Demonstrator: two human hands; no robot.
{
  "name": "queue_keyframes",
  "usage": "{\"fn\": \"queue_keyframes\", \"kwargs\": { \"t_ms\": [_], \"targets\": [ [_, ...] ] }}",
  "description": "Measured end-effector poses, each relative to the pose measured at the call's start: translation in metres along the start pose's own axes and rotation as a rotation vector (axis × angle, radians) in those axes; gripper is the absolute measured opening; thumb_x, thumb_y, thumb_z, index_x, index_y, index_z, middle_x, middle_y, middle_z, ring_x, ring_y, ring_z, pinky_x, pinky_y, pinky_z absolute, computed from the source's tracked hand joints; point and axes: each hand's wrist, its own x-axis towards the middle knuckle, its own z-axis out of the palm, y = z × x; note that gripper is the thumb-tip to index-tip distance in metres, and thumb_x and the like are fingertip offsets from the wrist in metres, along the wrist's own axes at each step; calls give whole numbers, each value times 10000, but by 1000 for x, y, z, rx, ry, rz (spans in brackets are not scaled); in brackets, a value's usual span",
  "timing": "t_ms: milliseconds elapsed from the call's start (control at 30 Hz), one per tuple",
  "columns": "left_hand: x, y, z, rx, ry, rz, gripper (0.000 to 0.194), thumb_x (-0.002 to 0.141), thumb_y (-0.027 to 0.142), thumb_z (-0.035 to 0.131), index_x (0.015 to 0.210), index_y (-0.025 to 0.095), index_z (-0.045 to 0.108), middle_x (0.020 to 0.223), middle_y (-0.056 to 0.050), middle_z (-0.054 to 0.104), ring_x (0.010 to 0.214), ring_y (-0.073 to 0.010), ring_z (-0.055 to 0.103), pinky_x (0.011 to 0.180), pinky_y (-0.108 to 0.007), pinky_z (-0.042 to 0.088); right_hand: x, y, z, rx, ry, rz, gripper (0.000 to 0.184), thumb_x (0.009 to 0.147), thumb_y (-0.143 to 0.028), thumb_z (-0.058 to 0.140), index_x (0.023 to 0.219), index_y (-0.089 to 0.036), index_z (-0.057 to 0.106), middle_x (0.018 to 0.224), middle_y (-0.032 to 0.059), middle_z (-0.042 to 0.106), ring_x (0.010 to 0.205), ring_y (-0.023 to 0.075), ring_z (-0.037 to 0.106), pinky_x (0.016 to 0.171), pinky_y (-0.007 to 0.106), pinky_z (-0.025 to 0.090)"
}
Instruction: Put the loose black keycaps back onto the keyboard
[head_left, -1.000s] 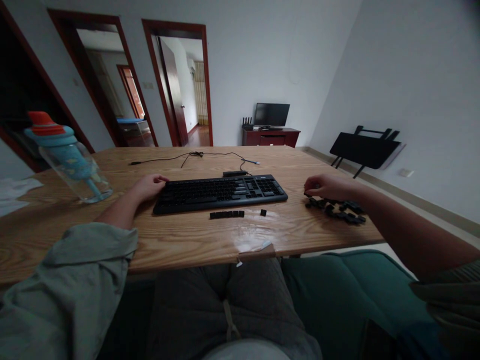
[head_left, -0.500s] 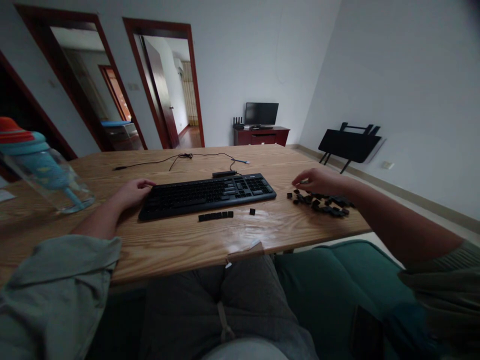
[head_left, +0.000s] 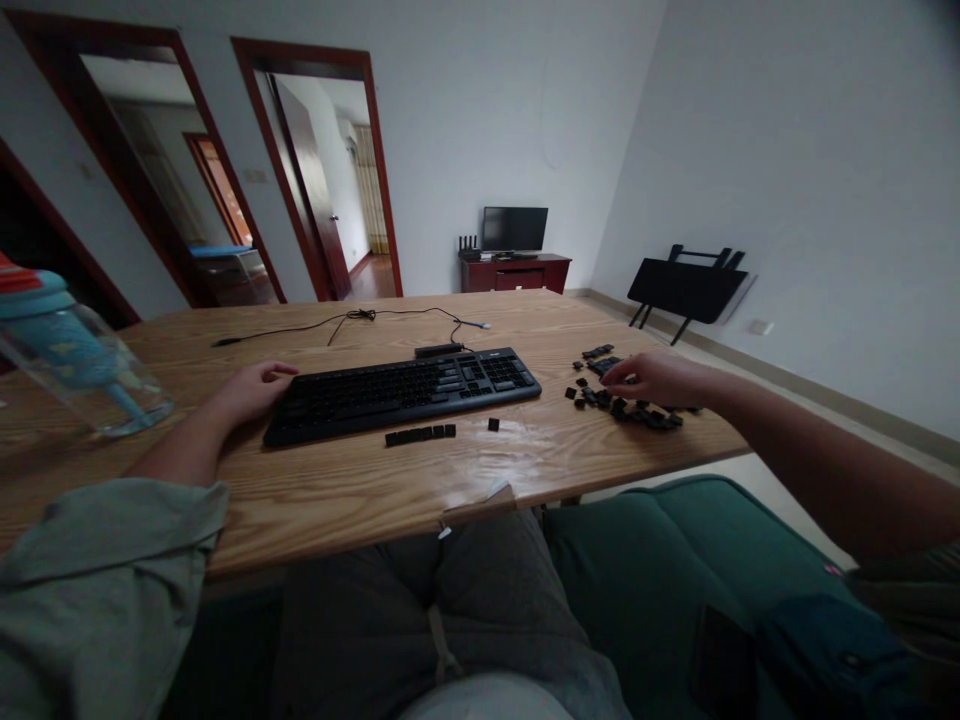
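A black keyboard point(head_left: 405, 395) lies across the table. At its far left end, my left hand point(head_left: 255, 388) rests with curled fingers against the keyboard's edge. On the right, my right hand point(head_left: 660, 378) is low over a pile of loose black keycaps point(head_left: 637, 412), its fingers bent down and close together. Whether a keycap is between those fingertips is hidden. Several keycaps stand in a short row point(head_left: 420, 436) in front of the keyboard, and a single keycap point(head_left: 493, 425) lies to the right of that row.
Behind the keyboard runs a black cable point(head_left: 300, 325) on the wooden table point(head_left: 315, 500). A clear bottle with a blue and red lid point(head_left: 82, 360) stands at the left. Tape point(head_left: 495, 495) covers the near table edge. A green seat point(head_left: 675, 550) is below.
My right hand has shifted slightly across the pile toward me, uncovering more keycaps at its far side. The view has turned a little; my left hand stays at the keyboard's end.
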Motion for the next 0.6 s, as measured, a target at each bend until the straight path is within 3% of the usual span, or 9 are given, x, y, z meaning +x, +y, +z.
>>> {"fn": "queue_keyframes", "kwargs": {
  "t_ms": [133, 200, 333, 467, 600],
  "targets": [
    [-1, -1, 0, -15, -23, 18, 371, 720, 353, 646, 1017, 132, 670, 750, -41, 693, 681, -180, 609, 630, -264, 465, 9, -27, 1, -36, -122, 58, 269, 828, -307, 613, 1009, -240, 799, 931, 73, 784, 769, 252, 701, 708, 350, 501],
    [1, -3, 0, -18, -27, 23, 387, 704, 364, 661, 1014, 134, 674, 766, -42, 705, 711, -188, 623, 646, -264, 479, 9, -33, 0, -33, -138, 88, 249, 830, -310, 603, 978, -227, 786, 891, 75, 774, 700, 236, 684, 658, 339, 481],
    [4, -5, 1, -23, -38, 29, 412, 675, 360, 686, 1017, 129, 676, 814, -54, 721, 760, -194, 635, 681, -263, 492, 3, -35, 0, -56, 36, 51, 237, 812, -407, 637, 959, -253, 743, 867, 52, 745, 688, 215, 653, 624, 310, 442],
    [2, -5, 1, -20, -46, 17, 408, 699, 356, 677, 1035, 123, 668, 842, -63, 709, 738, -183, 615, 667, -263, 478, -5, -37, 0, -98, 171, -8, 217, 822, -384, 599, 930, -232, 711, 813, 53, 716, 685, 198, 614, 627, 302, 423],
    [5, -11, 1, -1, -42, 34, 575, 729, 358, 644, 1245, 108, 592, 737, -14, 635, 619, -158, 546, 575, -250, 416, -6, -36, 1, -115, 236, -51, 231, 845, -419, 557, 880, -231, 687, 807, 46, 710, 700, 191, 603, 649, 303, 425]
  ]
}}
